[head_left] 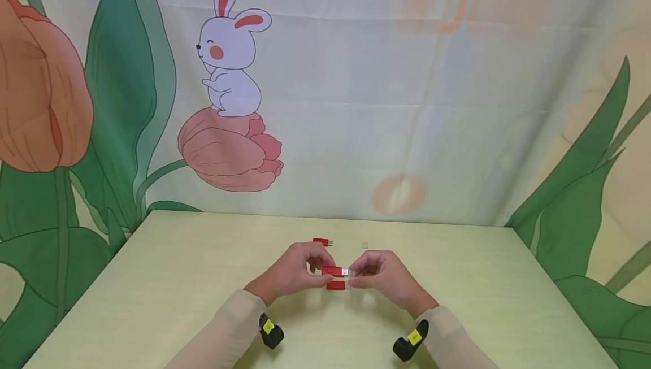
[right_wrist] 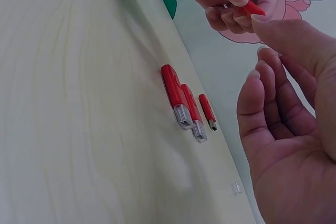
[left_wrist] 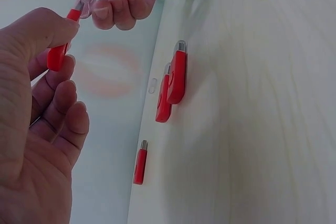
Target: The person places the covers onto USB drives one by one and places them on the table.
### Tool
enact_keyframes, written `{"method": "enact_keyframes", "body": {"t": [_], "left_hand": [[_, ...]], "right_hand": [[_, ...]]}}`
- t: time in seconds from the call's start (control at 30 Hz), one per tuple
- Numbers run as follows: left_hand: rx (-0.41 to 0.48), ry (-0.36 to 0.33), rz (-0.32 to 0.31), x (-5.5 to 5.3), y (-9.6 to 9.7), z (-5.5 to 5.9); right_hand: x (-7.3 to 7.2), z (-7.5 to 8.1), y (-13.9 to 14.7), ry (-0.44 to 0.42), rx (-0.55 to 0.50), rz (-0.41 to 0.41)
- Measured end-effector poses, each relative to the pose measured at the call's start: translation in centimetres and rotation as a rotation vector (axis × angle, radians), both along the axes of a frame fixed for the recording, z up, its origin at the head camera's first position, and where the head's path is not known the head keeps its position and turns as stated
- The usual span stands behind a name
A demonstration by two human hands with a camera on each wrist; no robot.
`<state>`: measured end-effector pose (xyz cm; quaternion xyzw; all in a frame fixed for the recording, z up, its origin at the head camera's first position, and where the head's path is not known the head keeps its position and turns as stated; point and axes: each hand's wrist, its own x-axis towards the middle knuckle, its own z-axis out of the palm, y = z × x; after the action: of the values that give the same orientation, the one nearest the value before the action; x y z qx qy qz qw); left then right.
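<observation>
My left hand (head_left: 300, 267) pinches a red USB flash drive (head_left: 332, 271) between thumb and fingers, its metal plug pointing right. At that plug, my right hand (head_left: 383, 276) pinches a small clear cap (left_wrist: 86, 6); I cannot tell whether it sits over the plug. Below the hands, two red flash drives with clear caps lie side by side, the nearer capped drive (right_wrist: 176, 95) and the farther capped drive (right_wrist: 193, 111). Behind them lies an uncapped red flash drive (head_left: 321, 242) with its metal plug bare.
A loose clear cap (head_left: 364, 245) lies on the pale wooden table (head_left: 203, 256), toward its back edge. Behind the table hangs a printed curtain (head_left: 330, 103) with a rabbit and tulips.
</observation>
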<state>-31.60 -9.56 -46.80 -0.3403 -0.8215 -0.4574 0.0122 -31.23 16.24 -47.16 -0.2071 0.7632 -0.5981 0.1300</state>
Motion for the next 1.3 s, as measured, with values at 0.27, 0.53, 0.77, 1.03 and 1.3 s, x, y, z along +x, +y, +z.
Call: {"method": "enact_keyframes", "body": {"t": [0.27, 0.53, 0.77, 1.03, 1.3], "left_hand": [[0.004, -0.019, 0.002, 0.0, 0.01, 0.0], [-0.021, -0.043, 0.011, 0.03, 0.13, 0.27], [-0.022, -0.039, 0.011, 0.01, 0.34, 0.24], [-0.014, -0.033, 0.006, 0.02, 0.38, 0.2], [-0.022, -0.048, 0.024, 0.01, 0.35, 0.11]], "right_hand": [[0.12, 0.1, -0.01, 0.01, -0.01, -0.005], [0.27, 0.38, 0.16, 0.008, -0.017, -0.015], [0.19, 0.28, 0.31, 0.002, -0.013, -0.017], [0.07, 0.12, 0.43, 0.003, -0.013, -0.013], [0.01, 0.09, 0.47, -0.004, -0.006, -0.008]]}}
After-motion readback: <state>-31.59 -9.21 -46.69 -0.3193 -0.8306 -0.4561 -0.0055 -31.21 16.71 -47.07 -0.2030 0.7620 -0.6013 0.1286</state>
